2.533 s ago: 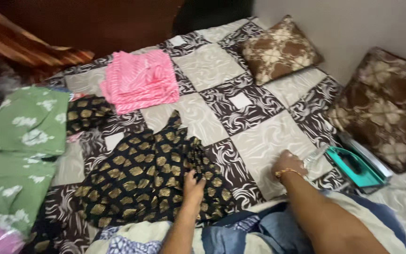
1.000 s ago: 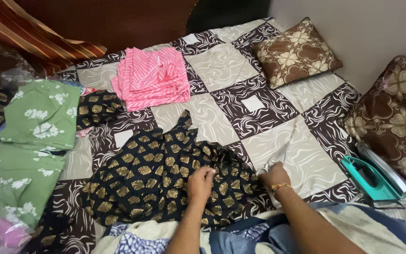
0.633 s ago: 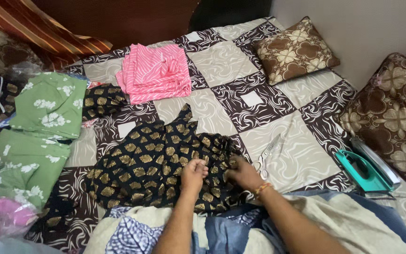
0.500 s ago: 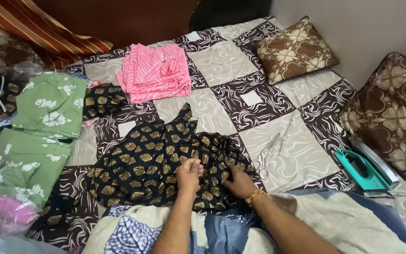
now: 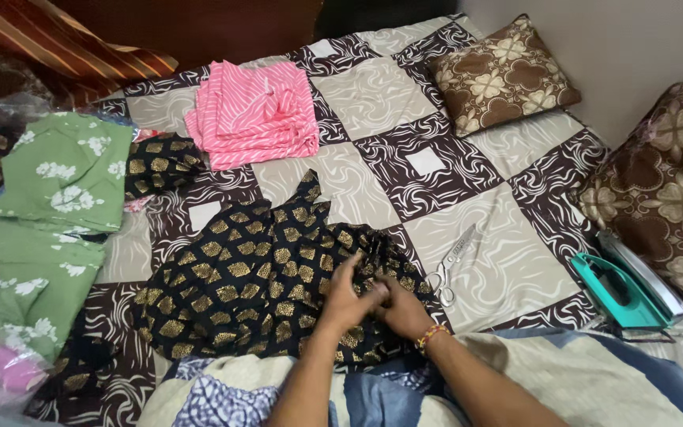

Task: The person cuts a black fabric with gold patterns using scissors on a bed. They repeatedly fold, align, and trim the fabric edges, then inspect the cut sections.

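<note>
Closest to me, my left hand [image 5: 343,299] and right hand [image 5: 399,310] sit together on the near right edge of the black dress [image 5: 254,281] with gold leaf print, fingers pinched shut on a bunched fold of its cloth. The dress lies spread flat on the checked bedsheet [image 5: 373,103], its narrow top pointing away from me. I judge it thin, soft and light: it will crumple and slide under a push instead of holding shape, so the firm places to grip look like the gathered seam under my fingers or the hem edges, not the loose middle.

Just right of my hands, a pair of scissors [image 5: 450,265] lies on the sheet, apart from the cloth. Further right a teal iron [image 5: 622,289] rests near a brown flowered pillow [image 5: 666,190]. To the left are green flowered clothes [image 5: 41,213]. Beyond the dress sits a folded pink striped pile [image 5: 253,112], and a second brown pillow [image 5: 503,75] lies by the wall.
</note>
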